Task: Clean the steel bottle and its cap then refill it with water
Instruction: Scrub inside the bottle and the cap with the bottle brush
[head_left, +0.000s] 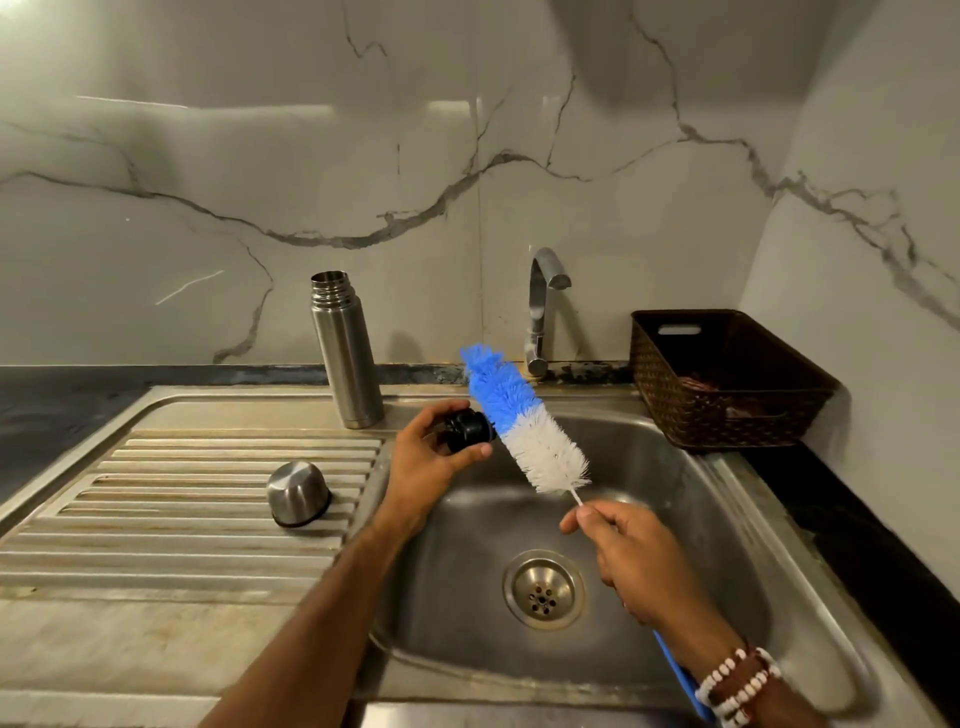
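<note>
Head view: steel cup lid (298, 493) mouth-down on the left drainboard (156, 470), open steel bottle (345, 348) upright beyond it; left hand (426, 460) grips black cap (467, 428), right hand (623, 551) pinches brush (524, 421) by its handle, bristles at cap. Bottle scrubbing, refilling likely remain.

my one view sits on the head, wide-angle, facing forward and down, close over the sink (727, 545), the marble wall (467, 156) behind.
</note>
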